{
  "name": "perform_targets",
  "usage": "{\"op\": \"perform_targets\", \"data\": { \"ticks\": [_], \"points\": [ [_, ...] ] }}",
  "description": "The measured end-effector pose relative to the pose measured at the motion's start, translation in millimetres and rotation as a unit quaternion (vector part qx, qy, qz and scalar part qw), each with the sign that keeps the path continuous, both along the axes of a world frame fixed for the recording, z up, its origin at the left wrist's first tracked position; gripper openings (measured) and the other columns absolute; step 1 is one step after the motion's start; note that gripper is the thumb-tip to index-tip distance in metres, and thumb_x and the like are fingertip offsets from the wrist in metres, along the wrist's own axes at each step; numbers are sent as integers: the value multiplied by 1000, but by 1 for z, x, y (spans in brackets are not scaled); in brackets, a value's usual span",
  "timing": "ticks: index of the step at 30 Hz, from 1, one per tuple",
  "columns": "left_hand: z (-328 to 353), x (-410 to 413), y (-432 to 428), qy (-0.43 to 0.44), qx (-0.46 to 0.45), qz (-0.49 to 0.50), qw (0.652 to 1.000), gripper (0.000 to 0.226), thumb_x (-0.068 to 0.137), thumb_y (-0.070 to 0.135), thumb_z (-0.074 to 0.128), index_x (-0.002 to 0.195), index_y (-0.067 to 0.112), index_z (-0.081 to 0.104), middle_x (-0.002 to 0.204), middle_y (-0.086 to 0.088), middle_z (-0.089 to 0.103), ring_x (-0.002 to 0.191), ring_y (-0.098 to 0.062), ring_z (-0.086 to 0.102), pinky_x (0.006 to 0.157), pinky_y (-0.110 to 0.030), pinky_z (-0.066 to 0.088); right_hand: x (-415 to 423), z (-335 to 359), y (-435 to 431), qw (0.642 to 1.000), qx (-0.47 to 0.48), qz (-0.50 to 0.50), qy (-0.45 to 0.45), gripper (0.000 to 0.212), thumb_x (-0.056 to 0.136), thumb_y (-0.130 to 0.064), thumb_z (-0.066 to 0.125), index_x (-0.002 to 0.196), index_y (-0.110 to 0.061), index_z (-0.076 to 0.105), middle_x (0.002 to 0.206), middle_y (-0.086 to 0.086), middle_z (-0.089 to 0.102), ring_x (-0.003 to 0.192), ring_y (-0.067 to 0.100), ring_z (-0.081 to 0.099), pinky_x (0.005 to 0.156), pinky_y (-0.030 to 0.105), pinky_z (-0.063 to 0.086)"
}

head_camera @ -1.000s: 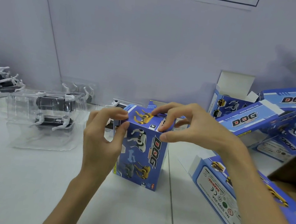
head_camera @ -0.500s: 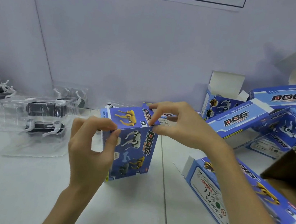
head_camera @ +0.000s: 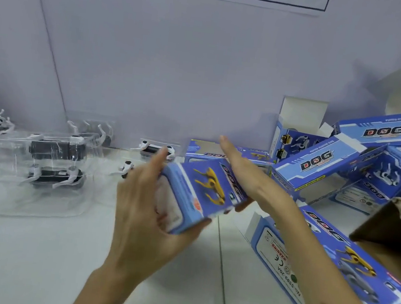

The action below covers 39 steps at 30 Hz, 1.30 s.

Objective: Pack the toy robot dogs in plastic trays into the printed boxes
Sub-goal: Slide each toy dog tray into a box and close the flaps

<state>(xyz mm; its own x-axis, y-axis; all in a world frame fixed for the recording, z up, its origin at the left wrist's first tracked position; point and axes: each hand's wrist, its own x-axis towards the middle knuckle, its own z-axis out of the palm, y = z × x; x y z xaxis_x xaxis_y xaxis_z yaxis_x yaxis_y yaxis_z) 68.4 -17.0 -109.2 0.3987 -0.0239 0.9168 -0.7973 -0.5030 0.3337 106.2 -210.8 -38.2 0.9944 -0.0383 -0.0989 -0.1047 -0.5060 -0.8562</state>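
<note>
Pale wall, white tabletop (head_camera: 27, 256): robot dogs in plastic trays (head_camera: 53, 158) lie toward its left edge. At mid-tabletop the left hand (head_camera: 142, 220) grips the tilted printed box (head_camera: 204, 193) by its near end, and the right hand (head_camera: 246, 181) lies flat-fingered along its far side. The box is probably light, dentable card, best held at stiff corners.

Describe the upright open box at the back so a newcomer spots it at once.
Start at the pale back wall and follow it right to the heap of blue printed boxes. At the heap's left edge one open box stands upright; unlike its tilted neighbours, its white top flap points straight up.
</note>
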Motion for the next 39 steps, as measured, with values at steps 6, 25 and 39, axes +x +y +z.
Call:
{"op": "perform_targets", "data": {
  "ticks": [6, 25, 39],
  "points": [
    [-10, -12, -20, -142, 72, 10, 987, 83, 75, 32, 82, 140, 19, 32, 137, -9, 49, 129, -21, 46, 107, -33, 30, -8, 5, -24, 986, 22, 100, 131, 95, 75, -91, 32, 115, -14, 71, 99, 16, 76, 77, 33, 73, 49, 24, 52],
    [-10, -10, -24, 100, 31, -146, 984, 66, 83, 14, 64, 143, 27, 40, 149, 15, 33, 110, -1, 60, 91, -8, 44, -145, -18, -103, 676, 485, -411, -372, 28, 100, -37, 55, 115, -14, 50, 136, 5, 56, 128, 26, 55, 102, 46, 49],
    [-17, -6, -20, 192, 122, -96, 969, 49, 87, 18, 71, 125, 38, 48, 135, 24, 38, 96, 4, 61, 67, -21, 50, -96, -43, -139, 929, -276, -246, 12, 78, 87, -70, 52, 150, -26, 35, 150, 2, 46, 133, 27, 48, 102, 43, 44]
  ]
}}
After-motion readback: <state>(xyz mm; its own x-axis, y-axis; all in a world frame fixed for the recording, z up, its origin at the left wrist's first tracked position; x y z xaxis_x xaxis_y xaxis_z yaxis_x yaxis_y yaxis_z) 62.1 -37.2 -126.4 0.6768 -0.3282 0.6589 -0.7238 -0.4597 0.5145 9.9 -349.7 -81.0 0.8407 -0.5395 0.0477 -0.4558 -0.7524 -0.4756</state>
